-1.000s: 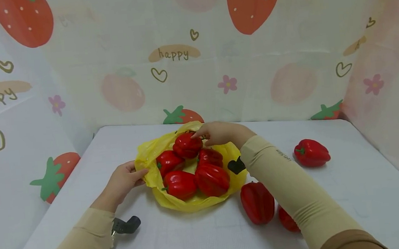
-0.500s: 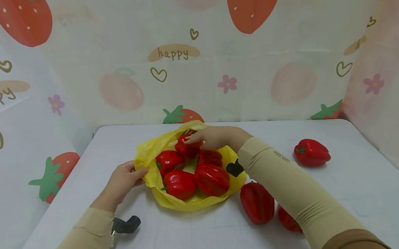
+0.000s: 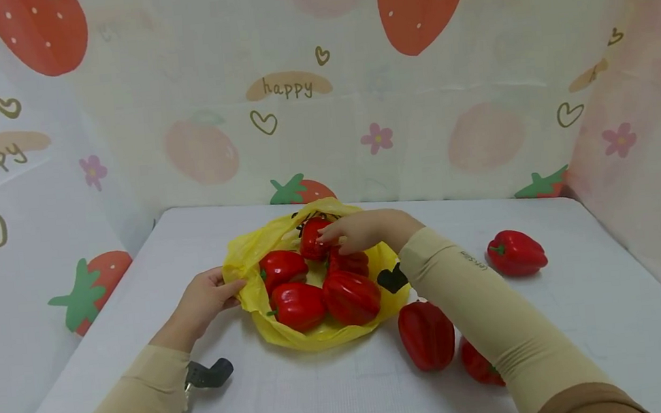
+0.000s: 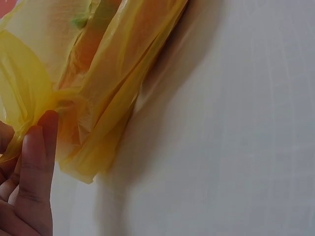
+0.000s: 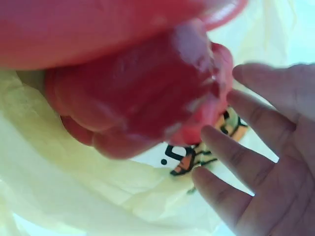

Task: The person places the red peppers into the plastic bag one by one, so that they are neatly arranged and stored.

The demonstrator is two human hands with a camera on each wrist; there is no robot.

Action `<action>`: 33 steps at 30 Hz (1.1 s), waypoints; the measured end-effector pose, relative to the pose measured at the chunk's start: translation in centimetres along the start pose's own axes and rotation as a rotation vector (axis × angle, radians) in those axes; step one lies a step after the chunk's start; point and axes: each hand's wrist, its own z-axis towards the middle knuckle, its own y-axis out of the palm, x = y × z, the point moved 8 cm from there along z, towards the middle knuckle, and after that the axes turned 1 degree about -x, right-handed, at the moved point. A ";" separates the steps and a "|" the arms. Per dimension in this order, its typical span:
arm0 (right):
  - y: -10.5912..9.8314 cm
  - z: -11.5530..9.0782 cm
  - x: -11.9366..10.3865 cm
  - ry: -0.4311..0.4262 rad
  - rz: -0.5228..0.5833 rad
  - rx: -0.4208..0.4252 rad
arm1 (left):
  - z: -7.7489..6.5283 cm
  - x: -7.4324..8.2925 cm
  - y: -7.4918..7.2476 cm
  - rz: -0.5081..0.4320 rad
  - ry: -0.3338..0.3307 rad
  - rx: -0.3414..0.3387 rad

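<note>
While your left hand [image 3: 205, 299] pinches the edge of the yellow bag [image 3: 243, 257] between thumb and fingers, the bag sits with its mouth spread on the tabletop [image 3: 300, 399]. Inside it, you have two left-side peppers [image 3: 299, 306], a rear pepper [image 3: 312, 239] at the back, and two right-side peppers [image 3: 353, 298]. Your right hand [image 3: 368, 228] is over the bag's back right, its fingers [image 5: 241, 160] extended, spread and gripping nothing, close to the rear pepper; whether they touch it, you cannot tell. Just beside the bag lies a front pepper [image 3: 427, 336]; next, your right sleeve [image 3: 493, 317] partly hides a covered pepper [image 3: 479, 364]; well apart lies the far-right pepper [image 3: 516, 253].
</note>
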 end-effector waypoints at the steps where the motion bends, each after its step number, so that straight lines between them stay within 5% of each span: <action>1: -0.2 -0.3 0.3 0.001 0.020 0.015 | 0.0 0.0 0.0 0.001 0.001 0.000; 21: -2.0 -9.4 2.2 -0.158 0.099 0.169 | -0.3 0.7 -0.1 -0.024 0.041 -0.002; 33: 1.1 -12.0 3.5 -0.133 0.156 0.098 | -0.2 0.6 -0.1 -0.021 0.034 -0.005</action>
